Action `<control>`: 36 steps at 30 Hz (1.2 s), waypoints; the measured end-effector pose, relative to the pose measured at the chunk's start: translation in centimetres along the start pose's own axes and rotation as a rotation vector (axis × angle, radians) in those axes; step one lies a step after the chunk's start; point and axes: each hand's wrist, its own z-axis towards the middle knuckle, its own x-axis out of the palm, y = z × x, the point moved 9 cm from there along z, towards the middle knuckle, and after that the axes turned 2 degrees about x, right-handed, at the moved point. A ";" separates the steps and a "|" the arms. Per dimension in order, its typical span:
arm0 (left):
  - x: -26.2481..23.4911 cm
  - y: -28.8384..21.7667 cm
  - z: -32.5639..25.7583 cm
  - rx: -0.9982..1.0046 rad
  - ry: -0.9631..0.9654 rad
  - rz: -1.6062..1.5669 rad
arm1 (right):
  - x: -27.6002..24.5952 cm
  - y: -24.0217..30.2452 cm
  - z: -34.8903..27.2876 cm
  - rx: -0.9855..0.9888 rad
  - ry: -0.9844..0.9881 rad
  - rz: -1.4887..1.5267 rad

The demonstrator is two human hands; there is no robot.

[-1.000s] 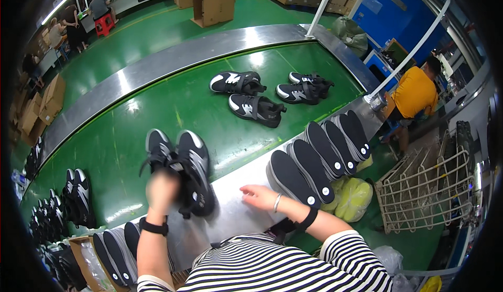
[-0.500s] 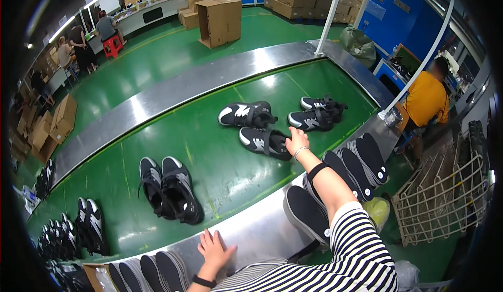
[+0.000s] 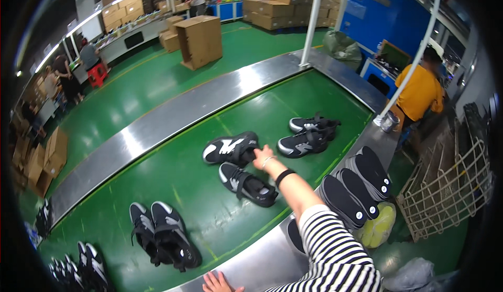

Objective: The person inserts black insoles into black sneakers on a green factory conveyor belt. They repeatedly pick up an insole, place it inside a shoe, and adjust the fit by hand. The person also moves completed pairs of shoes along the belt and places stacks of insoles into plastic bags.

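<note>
A pair of black, grey and white sneakers lies at the middle of the green belt [image 3: 194,229]. My right hand [image 3: 264,158] reaches across to the far sneaker [image 3: 229,148] of this pair, its fingers closed at the heel; the fingertips are partly hidden. Just below my right wrist rests the near sneaker [image 3: 247,185], toe to the upper left and apart from its mate. My left hand [image 3: 220,282] lies with fingers spread on the metal edge [image 3: 257,263], holding nothing; the lower frame edge cuts it off.
Another sneaker pair [image 3: 306,137] stands farther right, and one [image 3: 166,234] nearer left. More shoes [image 3: 91,268] crowd the lower left. Stacked dark insoles [image 3: 348,195] line the right edge beside a white post [image 3: 408,85]. A person in yellow [image 3: 416,93] sits beyond.
My right hand has gone from the near sneaker's heel to the far one's. The near sneaker has turned, its heel swinging toward me. The view has shifted, putting my left hand lower.
</note>
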 end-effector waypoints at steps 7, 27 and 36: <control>0.0 -0.6 0.1 -0.007 0.029 -0.043 | -4.1 2.2 -2.8 -0.177 -0.002 -0.084; 2.2 2.4 2.8 0.038 -0.098 -0.220 | -6.4 5.3 -26.2 -0.308 0.024 0.034; 3.8 -2.1 -1.8 0.328 -0.305 -1.118 | 4.7 -1.6 -43.2 -0.305 0.294 0.138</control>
